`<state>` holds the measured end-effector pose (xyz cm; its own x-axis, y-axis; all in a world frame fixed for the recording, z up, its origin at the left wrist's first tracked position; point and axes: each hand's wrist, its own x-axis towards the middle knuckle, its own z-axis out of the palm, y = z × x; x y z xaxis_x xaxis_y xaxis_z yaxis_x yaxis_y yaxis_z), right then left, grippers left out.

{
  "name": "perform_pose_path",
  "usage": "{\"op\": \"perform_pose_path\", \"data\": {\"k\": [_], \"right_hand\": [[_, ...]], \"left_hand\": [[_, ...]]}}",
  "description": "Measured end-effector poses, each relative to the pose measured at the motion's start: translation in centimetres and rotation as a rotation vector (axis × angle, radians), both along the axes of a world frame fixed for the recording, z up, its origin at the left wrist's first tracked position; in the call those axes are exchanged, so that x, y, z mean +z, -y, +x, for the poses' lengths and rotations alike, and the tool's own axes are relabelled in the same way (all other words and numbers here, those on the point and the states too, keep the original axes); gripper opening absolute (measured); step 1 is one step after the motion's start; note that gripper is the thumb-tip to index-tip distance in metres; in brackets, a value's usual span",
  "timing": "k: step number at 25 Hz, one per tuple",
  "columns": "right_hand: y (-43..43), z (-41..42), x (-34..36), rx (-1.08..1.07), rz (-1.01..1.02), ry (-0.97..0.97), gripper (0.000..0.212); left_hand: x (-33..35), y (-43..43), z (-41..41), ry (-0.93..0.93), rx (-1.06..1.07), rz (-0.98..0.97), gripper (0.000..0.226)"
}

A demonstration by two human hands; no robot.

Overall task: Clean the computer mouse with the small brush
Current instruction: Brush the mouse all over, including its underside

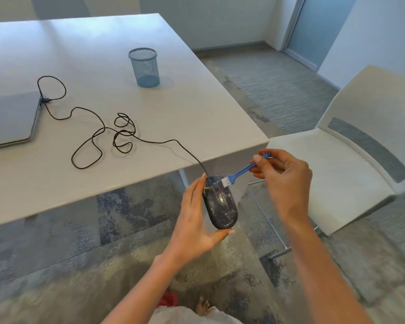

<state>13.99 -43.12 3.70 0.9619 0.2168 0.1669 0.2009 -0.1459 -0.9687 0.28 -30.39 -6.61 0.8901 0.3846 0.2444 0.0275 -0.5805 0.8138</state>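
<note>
The left hand (194, 220) is cradling the computer mouse (220, 203) in the air, just off the near edge of the bench (197, 108), with the thumb curling under the mouse's near end and the fingers (198, 188) lying along its left side. The mouse is dark, with pale specks and streaks showing across its top, and its far end is pointing towards the bench. The right hand (283, 178) is pinching the handle of the small brush (240, 171) between thumb and fingers; the blue handle is slanting down to the left, and the white bristles (225, 181) are touching the far right corner of the mouse. Beyond the hands, the mouse's black cable (117, 134) is running up over the bench edge, looping loosely across the top and reaching the side of a closed grey laptop (8, 120) at the left. Farther back, a blue mesh pen cup (144, 67) is standing upright on the bench. To the right, a white chair (332, 164) is sitting beside the bench corner.
</note>
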Motion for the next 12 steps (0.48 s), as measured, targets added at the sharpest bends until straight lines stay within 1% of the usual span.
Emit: {"op": "perform_pose_path", "data": {"k": [5, 8, 10, 12], "right_hand": [[0.12, 0.06, 0.05, 0.022, 0.016, 0.020, 0.005], [-0.51, -0.55, -0.44, 0.049, -0.025, 0.017, 0.007], [-0.23, -0.43, -0.54, 0.025, -0.065, 0.028, 0.010], [0.32, 0.03, -0.26, -0.011, -0.082, 0.054, 0.008]], "left_hand": [[-0.84, 0.35, -0.03, -0.014, -0.014, 0.045, 0.125], [-0.97, 0.61, 0.02, -0.026, -0.016, 0.043, 0.125], [-0.99, 0.67, -0.07, -0.034, -0.016, 0.044, 0.126], [-1.04, 0.68, -0.24, -0.038, -0.024, 0.052, 0.127]]}}
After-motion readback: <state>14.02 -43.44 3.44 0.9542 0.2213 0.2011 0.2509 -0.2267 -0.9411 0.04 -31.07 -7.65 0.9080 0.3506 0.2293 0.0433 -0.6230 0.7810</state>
